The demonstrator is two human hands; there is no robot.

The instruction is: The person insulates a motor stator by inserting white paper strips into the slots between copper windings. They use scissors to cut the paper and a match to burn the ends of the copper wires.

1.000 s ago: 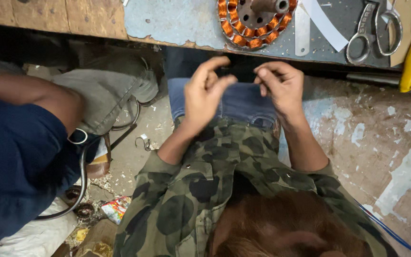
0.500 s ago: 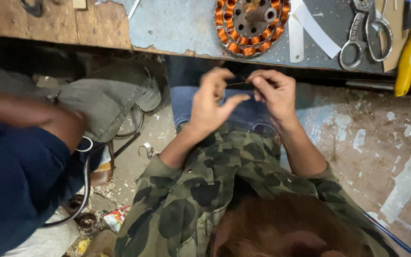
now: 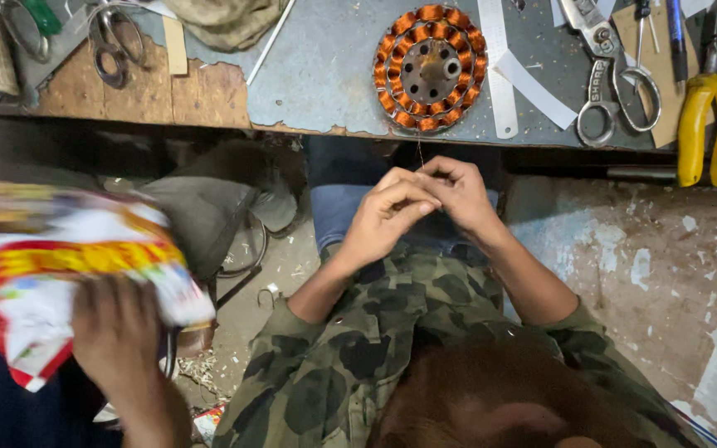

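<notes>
My left hand (image 3: 379, 217) and my right hand (image 3: 463, 195) meet in front of my lap, just below the edge of the workbench (image 3: 317, 75). The fingertips of both pinch a thin copper wire (image 3: 419, 154). The wire runs up to a round stator (image 3: 431, 68) wound with orange-copper coils, which lies flat on the bench. Both forearms come out of camouflage sleeves.
Large scissors (image 3: 616, 83), white paper strips (image 3: 501, 79) and yellow-handled pliers (image 3: 711, 124) lie right of the stator. A second pair of scissors (image 3: 118, 37) lies at the far left. A co-worker's hand (image 3: 118, 340) holds a colourful packet (image 3: 68, 257) at the left.
My hands have drawn closer together, with the fingertips now touching on the wire. More of the bench shows. The co-worker's hand with the packet has come into view at the left.
</notes>
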